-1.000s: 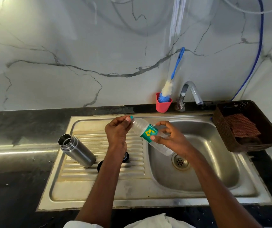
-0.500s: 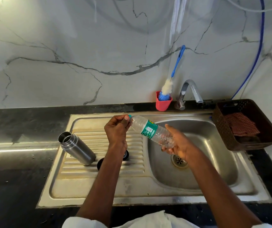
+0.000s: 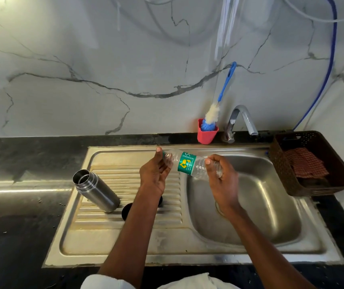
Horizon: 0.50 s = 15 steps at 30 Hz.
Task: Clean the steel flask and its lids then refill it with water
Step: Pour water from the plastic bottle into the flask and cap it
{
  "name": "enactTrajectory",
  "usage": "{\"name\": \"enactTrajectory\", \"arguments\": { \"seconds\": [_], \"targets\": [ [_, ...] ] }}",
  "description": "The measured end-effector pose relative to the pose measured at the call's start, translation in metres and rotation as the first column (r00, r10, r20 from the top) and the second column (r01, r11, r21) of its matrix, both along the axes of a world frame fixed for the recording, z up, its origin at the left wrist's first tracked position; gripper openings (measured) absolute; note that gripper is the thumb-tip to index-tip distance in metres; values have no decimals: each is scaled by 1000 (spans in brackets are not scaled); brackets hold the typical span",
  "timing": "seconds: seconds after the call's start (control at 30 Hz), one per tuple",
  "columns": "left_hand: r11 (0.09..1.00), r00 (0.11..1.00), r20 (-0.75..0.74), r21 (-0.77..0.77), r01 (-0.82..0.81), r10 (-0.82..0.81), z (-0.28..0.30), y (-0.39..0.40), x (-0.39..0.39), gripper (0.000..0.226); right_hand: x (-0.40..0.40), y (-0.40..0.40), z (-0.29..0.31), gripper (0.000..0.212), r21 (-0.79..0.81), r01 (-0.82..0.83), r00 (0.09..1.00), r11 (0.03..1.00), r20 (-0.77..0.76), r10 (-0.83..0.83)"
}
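Note:
An open steel flask stands on the ribbed drainboard of the sink, left of my arms. Two dark lids lie behind my left forearm, one showing at its left, the other at its right. I hold a clear plastic water bottle with a green label nearly level above the sink's middle. My left hand grips its capped neck end. My right hand curls round its base end.
A steel basin with a drain lies under my right hand. Behind it stand a tap and a red cup with a blue-handled bottle brush. A brown basket with a checked cloth sits at the right.
The bottle has tipped from slanting down to nearly level. My right hand slid along it to the base end and closed round it.

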<state>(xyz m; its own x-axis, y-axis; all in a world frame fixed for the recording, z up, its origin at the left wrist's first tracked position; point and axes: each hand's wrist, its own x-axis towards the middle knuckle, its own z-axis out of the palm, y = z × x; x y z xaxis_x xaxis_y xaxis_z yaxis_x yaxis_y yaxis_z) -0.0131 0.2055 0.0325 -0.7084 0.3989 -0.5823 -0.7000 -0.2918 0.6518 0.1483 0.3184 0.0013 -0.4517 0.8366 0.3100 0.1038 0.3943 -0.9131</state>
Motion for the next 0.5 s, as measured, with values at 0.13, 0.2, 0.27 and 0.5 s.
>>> {"name": "enactTrajectory", "arguments": {
  "seconds": [0.13, 0.2, 0.27, 0.5],
  "targets": [
    [998, 993, -118, -55, -20, 13, -1, 5, -3, 29, 0, -3, -7, 47, -187, 15, 994, 982, 110, 6],
    [998, 990, -142, -66, 13, -22, -4, 8, -9, 27, -1, -2, -14, 56, -258, -47, 978, 965, 184, 97],
    [998, 982, -178, -40, 52, -59, -5, 10, -15, 22, -1, -1, -19, 61, -353, -206, 932, 913, 215, 294],
    [971, 881, -413, -49, 233, -232, -15, 18, -44, 35, -24, 4, -24, 54, -397, -245, 874, 885, 304, 378]
  ]
}}
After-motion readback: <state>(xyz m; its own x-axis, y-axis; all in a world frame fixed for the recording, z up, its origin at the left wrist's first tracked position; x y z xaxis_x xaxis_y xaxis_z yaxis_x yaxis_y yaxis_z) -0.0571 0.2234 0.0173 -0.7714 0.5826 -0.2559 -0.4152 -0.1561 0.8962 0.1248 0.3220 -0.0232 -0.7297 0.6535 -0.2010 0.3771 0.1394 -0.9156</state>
